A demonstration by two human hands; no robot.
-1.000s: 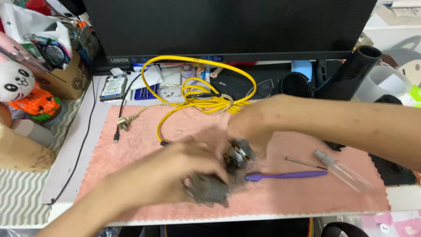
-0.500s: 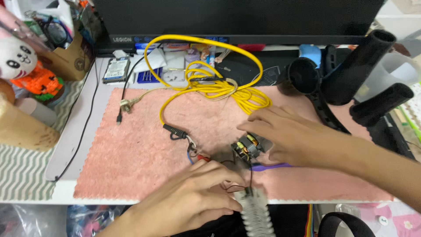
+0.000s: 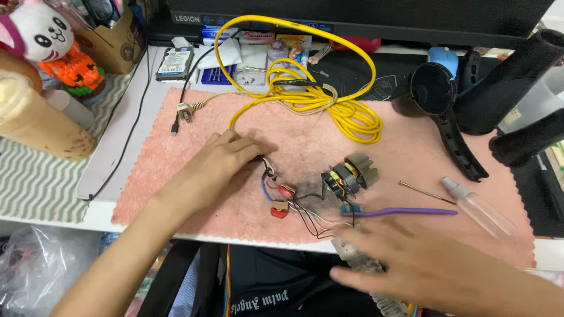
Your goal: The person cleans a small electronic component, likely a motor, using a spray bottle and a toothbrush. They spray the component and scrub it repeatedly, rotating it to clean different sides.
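My left hand [image 3: 226, 161] lies flat on the pink mat [image 3: 176, 152], fingertips touching the black end of a wire bundle [image 3: 267, 170]. The wires lead to two small red switches [image 3: 282, 199] and a small motor [image 3: 349, 173] with copper windings, which lies free on the mat. My right hand [image 3: 423, 264] is blurred at the mat's front edge, fingers spread, over a grey-white ribbed part [image 3: 352, 252] that hangs off the edge. It grips nothing that I can see. A purple brush [image 3: 405, 211] lies just above that hand.
A coiled yellow cable [image 3: 329, 105] covers the mat's back. Black dryer housing parts [image 3: 437, 91] and black tubes [image 3: 517, 64] sit at the right. A clear small bottle [image 3: 482, 210] and metal pin [image 3: 426, 192] lie nearby. A cardboard tube [image 3: 35, 120], plush toy [image 3: 38, 32] and monitor stand around.
My left hand left the ribbed part at the front edge and moved up to the wires. My right hand came off the motor and dropped to the front edge.
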